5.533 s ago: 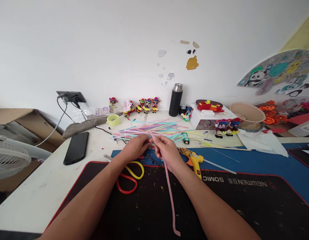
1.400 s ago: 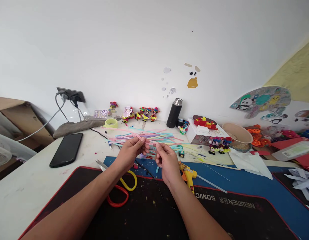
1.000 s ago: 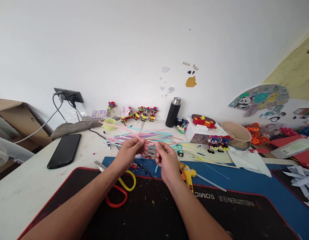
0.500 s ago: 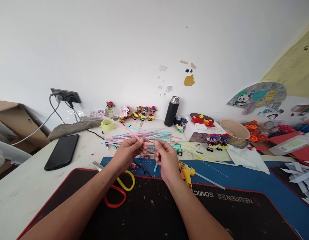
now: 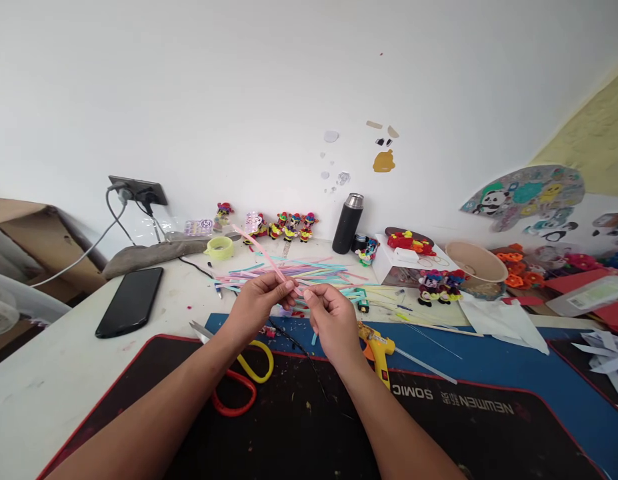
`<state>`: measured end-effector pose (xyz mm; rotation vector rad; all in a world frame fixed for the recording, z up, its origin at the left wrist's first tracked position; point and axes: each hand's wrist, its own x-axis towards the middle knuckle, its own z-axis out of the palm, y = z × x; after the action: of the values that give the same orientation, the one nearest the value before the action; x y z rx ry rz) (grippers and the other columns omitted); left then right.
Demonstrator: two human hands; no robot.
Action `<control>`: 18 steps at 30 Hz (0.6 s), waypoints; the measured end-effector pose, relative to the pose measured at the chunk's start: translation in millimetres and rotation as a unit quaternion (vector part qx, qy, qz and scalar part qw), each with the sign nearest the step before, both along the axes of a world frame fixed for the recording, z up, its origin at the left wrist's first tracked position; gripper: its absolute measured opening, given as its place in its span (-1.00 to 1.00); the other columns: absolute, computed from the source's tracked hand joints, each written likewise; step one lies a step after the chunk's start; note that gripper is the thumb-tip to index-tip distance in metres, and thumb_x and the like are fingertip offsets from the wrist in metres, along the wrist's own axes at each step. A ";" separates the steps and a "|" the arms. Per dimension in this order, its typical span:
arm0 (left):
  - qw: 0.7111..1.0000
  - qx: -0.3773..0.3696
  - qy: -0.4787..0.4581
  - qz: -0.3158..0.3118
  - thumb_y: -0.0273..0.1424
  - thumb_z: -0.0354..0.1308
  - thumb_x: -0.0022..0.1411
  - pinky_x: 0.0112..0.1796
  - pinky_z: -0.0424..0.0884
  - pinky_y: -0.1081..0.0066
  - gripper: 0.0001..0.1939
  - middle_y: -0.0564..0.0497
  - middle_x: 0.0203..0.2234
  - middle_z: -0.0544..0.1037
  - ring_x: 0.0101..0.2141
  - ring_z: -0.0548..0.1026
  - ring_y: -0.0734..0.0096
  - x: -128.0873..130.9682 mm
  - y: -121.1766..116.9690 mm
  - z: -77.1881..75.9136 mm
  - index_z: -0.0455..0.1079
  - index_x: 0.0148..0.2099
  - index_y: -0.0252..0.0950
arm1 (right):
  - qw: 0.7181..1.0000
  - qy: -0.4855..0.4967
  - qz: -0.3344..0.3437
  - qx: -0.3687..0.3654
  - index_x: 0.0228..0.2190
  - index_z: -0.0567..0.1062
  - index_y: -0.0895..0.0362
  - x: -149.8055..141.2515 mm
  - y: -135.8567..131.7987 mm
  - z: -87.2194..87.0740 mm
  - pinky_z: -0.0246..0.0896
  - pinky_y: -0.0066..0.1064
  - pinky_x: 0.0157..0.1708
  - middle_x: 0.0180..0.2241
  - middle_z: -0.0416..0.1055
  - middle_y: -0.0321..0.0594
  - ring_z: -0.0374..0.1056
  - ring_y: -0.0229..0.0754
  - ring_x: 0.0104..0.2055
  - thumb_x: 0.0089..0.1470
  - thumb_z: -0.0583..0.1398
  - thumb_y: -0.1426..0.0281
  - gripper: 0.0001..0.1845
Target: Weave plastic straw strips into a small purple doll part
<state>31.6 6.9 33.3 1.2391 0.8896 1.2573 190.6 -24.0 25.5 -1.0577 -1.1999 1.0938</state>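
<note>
A pink pipe cleaner (image 5: 261, 250) slants up and to the left out of my fingers. My left hand (image 5: 263, 300) pinches it between thumb and forefinger. Close beside, my right hand (image 5: 333, 319) pinches its lower end, the fingertips almost touching the left ones. Behind both hands lies a loose pile of pastel pipe cleaners (image 5: 309, 270). Under my left forearm are scissors (image 5: 235, 400) with one red and one yellow handle loop. Just right of my right wrist rests a yellow glue gun (image 5: 381, 353) with a clear glue stick.
A black mat (image 5: 299, 427) covers the front. A phone (image 5: 129, 303) and a roll of yellow tape (image 5: 219, 248) lie left. A black flask (image 5: 349, 223), several small figures (image 5: 291, 228), a white box (image 5: 389, 267) and a bowl (image 5: 476, 262) stand along the wall.
My hands have come closer together on the pink pipe cleaner, and its free end now points more steeply upward. The view has shifted slightly left.
</note>
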 end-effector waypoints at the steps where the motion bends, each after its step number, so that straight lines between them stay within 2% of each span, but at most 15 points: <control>1: 0.999 0.024 0.034 0.014 -0.13 0.43 0.14 -0.41 0.41 0.44 -0.68 0.02 -0.56 0.58 -0.51 0.47 0.40 -2.1 -0.2 2.5 0.58 -0.37 -0.30 | 1.000 -0.021 0.001 0.006 -0.36 0.54 0.08 0.8 -0.4 0.2 -0.08 -0.42 -0.61 -0.70 0.13 -0.48 0.00 -0.29 -0.66 0.19 0.28 0.12 -0.72; 5: 0.982 0.101 0.156 0.044 -0.22 0.34 0.19 -0.42 0.36 0.43 -0.79 0.03 -0.56 0.57 -0.50 0.44 0.38 -9.9 -0.5 9.3 0.59 -0.37 -0.26 | 0.990 -0.134 0.000 0.042 -0.44 0.56 0.07 2.7 -1.0 -0.1 -0.11 -0.40 -0.55 -0.68 0.08 -0.45 0.00 -0.26 -0.61 0.19 0.26 0.22 -0.77; 9: 0.962 0.138 0.234 0.028 -0.28 0.32 0.18 -0.43 0.32 0.45 -0.84 0.04 -0.55 0.58 -0.48 0.44 0.35 -12.6 0.8 7.8 0.60 -0.40 -0.22 | 0.974 -0.215 0.011 0.068 -0.46 0.60 0.04 1.3 -0.8 -3.8 -0.14 -0.38 -0.53 -0.68 0.11 -0.43 0.02 -0.24 -0.60 0.14 0.25 0.33 -0.84; 12: 0.978 0.087 0.187 0.014 -0.20 0.35 0.18 -0.46 0.32 0.46 -0.78 0.06 -0.59 0.53 -0.52 0.42 0.39 -11.6 2.7 4.4 0.58 -0.39 -0.25 | 0.979 -0.198 0.005 0.048 -0.44 0.59 0.05 -0.2 -0.4 -6.5 -0.10 -0.39 -0.54 -0.67 0.13 -0.43 0.06 -0.24 -0.60 0.17 0.25 0.29 -0.82; 15: 0.996 0.020 0.089 -0.010 -0.15 0.42 0.13 -0.45 0.37 0.45 -0.70 0.05 -0.57 0.54 -0.54 0.42 0.43 -10.3 4.5 2.1 0.55 -0.40 -0.28 | 0.992 -0.125 0.016 0.008 -0.41 0.56 0.07 -0.6 0.3 -5.7 -0.06 -0.41 -0.58 -0.67 0.17 -0.43 0.08 -0.26 -0.63 0.20 0.25 0.18 -0.75; 18: 0.999 -0.026 0.023 -0.015 -0.14 0.50 0.03 -0.42 0.44 0.41 -0.68 0.00 -0.54 0.60 -0.51 0.49 0.38 -9.3 4.9 1.2 0.59 -0.36 -0.29 | 0.998 -0.040 0.033 -0.036 -0.39 0.54 0.08 -0.4 2.0 -3.8 -0.05 -0.42 -0.65 -0.70 0.21 -0.45 0.08 -0.28 -0.69 0.15 0.29 0.11 -0.70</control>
<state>22.3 11.7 34.5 1.2406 0.9282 1.1780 190.3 -22.1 21.7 -1.1333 -1.2750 1.1617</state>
